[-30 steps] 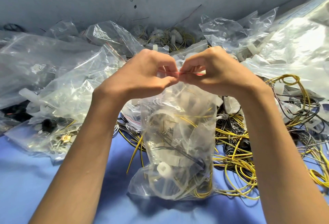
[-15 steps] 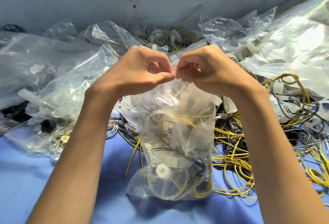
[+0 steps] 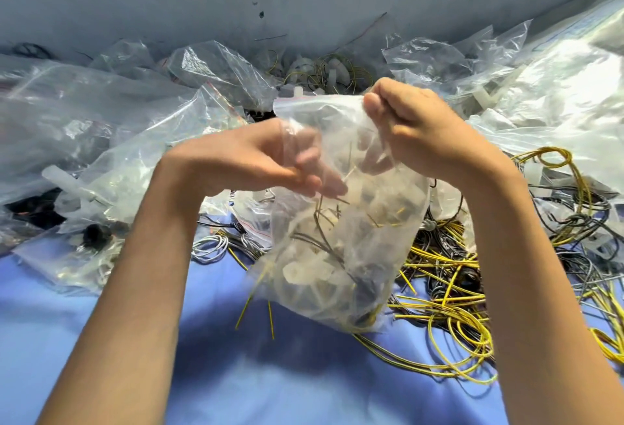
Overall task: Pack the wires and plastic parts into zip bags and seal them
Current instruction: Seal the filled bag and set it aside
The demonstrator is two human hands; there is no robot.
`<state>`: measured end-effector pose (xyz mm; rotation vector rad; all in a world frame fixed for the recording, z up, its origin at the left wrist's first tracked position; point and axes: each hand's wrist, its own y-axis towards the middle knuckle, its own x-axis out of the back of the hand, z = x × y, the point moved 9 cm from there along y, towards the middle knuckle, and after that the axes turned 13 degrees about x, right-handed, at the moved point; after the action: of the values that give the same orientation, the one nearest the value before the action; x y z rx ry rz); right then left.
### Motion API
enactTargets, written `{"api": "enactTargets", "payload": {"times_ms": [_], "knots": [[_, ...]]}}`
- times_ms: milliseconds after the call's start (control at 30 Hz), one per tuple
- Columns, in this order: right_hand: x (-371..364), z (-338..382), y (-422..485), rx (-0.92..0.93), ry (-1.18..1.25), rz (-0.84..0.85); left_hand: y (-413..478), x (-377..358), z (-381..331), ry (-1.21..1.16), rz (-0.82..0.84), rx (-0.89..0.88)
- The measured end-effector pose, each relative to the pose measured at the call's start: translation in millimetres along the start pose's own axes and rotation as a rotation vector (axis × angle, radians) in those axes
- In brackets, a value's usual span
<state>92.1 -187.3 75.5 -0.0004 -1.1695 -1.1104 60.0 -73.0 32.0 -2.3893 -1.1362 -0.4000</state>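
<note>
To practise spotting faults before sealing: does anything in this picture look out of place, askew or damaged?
The zip bag hangs tilted between the left hand and right hand. Two yellow wire ends show under its lower edge; whether they pierce the plastic or lie loose on the blue cloth is unclear.

left hand (image 3: 243, 158) grips zip bag (image 3: 337, 249) (filled, blurred) | right hand (image 3: 415, 127) pinches its top edge

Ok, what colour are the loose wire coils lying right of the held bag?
Mostly yellow wires, with some grey and black mixed in; head view.
</note>
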Motion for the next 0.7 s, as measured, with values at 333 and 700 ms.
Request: {"api": "enactTargets", "payload": {"times_ms": [333, 700], "knots": [[-32, 12, -1, -0.001, 0.094, 0.232, -28, 43, 38, 0.375, -0.158, 0.278], [12, -20, -13, -0.091, -0.039, 0.131, -60, 119, 88, 0.650, -0.613, 0.734]]}}
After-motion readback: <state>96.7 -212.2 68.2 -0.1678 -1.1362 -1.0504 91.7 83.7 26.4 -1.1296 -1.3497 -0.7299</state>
